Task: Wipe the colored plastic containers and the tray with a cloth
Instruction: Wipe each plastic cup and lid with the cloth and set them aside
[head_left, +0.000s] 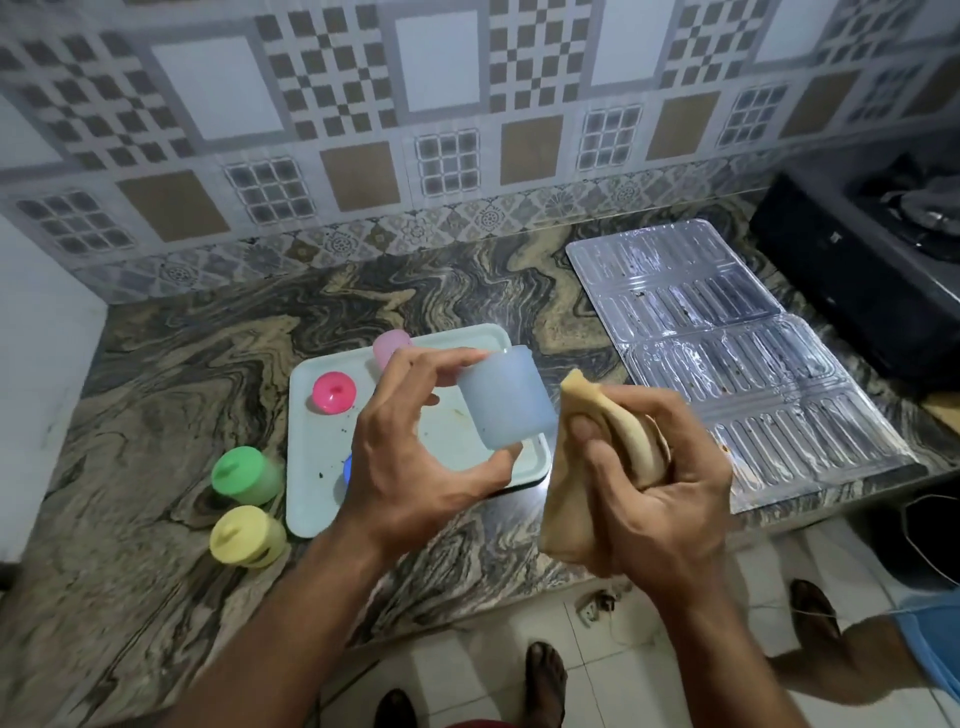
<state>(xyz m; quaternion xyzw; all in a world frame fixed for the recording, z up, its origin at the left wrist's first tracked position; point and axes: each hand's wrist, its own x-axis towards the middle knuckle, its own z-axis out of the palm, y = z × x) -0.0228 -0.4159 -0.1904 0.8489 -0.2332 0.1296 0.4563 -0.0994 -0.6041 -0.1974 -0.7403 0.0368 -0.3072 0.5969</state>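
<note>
Left hand (410, 457) is gripping the pale blue container (506, 397) above the tray (311, 499), fingers clamped round it; right hand (660, 499) is bunching the tan cloth (597, 421) just beside it.

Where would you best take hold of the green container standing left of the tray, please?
Grip the green container round its side wall, just below the lid, coming from the left or front. It stands upright on the counter; the tray flanks its right, and the yellow container sits close in front.
</note>
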